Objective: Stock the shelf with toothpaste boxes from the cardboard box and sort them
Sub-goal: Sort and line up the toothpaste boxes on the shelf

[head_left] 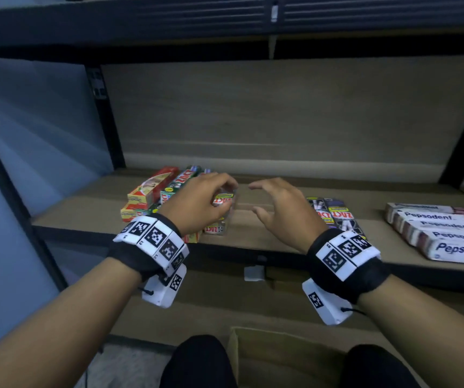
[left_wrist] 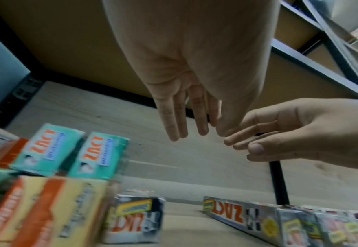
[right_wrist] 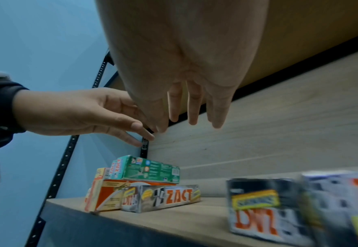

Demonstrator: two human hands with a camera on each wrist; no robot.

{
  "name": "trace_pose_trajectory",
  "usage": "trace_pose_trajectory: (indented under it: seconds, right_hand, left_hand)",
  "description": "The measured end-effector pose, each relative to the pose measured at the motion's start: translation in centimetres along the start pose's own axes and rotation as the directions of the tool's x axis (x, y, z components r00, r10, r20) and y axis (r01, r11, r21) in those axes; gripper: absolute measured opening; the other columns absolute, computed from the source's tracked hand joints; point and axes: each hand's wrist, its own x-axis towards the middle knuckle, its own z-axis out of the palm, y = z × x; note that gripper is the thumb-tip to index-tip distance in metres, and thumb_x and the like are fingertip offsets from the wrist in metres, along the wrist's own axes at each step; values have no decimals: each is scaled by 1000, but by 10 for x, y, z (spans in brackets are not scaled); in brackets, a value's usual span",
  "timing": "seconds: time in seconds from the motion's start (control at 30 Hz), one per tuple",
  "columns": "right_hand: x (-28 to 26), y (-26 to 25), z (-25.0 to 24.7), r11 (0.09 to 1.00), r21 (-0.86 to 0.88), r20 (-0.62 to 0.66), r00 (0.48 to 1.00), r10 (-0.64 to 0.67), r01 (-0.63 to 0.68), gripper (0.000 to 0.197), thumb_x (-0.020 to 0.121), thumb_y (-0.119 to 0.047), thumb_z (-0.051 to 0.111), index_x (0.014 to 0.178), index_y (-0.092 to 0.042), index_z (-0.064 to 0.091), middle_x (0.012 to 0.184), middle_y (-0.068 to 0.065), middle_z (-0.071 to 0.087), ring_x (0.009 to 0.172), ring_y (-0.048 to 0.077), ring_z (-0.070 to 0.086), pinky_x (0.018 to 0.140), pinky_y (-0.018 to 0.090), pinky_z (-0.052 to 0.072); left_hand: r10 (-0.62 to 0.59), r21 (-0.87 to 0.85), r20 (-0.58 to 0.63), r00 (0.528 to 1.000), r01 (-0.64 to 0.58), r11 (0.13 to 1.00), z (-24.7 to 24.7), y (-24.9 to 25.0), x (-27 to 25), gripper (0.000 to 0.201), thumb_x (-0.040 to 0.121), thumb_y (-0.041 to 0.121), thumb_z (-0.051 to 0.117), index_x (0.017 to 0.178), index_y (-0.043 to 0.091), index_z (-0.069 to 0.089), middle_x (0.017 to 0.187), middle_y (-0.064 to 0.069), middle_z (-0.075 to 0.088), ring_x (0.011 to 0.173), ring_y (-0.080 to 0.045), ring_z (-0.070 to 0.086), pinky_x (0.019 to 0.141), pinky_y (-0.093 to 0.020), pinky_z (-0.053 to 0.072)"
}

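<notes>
A silver Zact box [head_left: 219,217] is seen on the shelf [head_left: 281,233], long axis front-to-back, just under the nearer, empty, straight-fingered left hand [head_left: 197,203], while the right hand [head_left: 278,208] is held open beside.

To my right, the white boxes [head_left: 446,236] on the shelf each read "Pepsodent" in blue. The two black-and-silver boxes [head_left: 334,214] beside them say "ZACT" in orange, as does the silver box [right_wrist: 163,198] on the left and the green boxes [left_wrist: 46,150] stacked behind it.
</notes>
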Motion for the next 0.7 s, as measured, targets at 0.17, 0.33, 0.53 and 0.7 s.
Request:
trace_pose_trajectory:
  seconds: [0.17,0.33,0.53,0.7]
  right_hand:
    - [-29,38,-24,992,-72,-2,994,105,-105,42,84,-30,72,125,-28,60,124,0,59,121,19,52,103,31,42]
    - [-62,71,-46,969,-127,11,977,215,-212,41,87,-30,69,127,-29,59,126,0,57,121,19,49,98,30,39]
    - [-91,104,-50,948,-147,-5,959,285,-282,42,84,-40,70,124,-35,58,125,-3,59,119,21,53,101,38,45]
    - [-103,111,-45,973,-100,43,977,211,-206,55,74,-49,74,124,-32,61,122,-4,61,116,17,56,101,38,46]
  left_hand:
    - [48,-149,3,999,-47,988,40,43,11,32,89,27,68,120,24,60,115,11,62,108,-3,58,92,-30,51]
    - [73,-218,51,996,-60,974,82,75,23,36,87,32,69,120,29,57,119,15,60,110,-2,57,92,-33,51]
    - [88,-204,162,983,-54,977,127,94,31,57,80,38,76,131,24,53,127,7,56,117,-11,54,100,-33,46]
    - [44,-162,176,983,-15,987,157,88,28,69,79,39,77,139,19,48,135,5,49,125,-13,47,105,-36,44]
